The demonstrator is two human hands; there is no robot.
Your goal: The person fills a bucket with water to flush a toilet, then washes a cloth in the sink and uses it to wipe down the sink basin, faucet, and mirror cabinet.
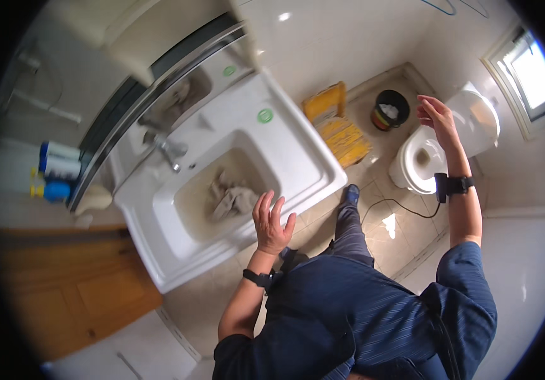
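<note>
My left hand [273, 224] hovers over the near rim of the white sink [307, 149], open, its fingers apart and slightly bent. Nothing is in it. Close by, a wet greyish cloth [237, 201] lies bunched in cloudy water in the basin. My right hand [436, 118] is raised out to the right, above the area of the toilet [413, 163]. Its fingers are loosely bent but parted, with no object showing in them. A black band circles each forearm near the wrist.
The chrome faucet [170, 150] stands at the basin's back. Beyond the sink are a worn yellow wooden chair [342, 138] and a black bin [401, 101] with white contents. Bottles [60, 162] stand at left, above a wooden cabinet [88, 291]. A dark cable [391, 201] hangs from the right wristband.
</note>
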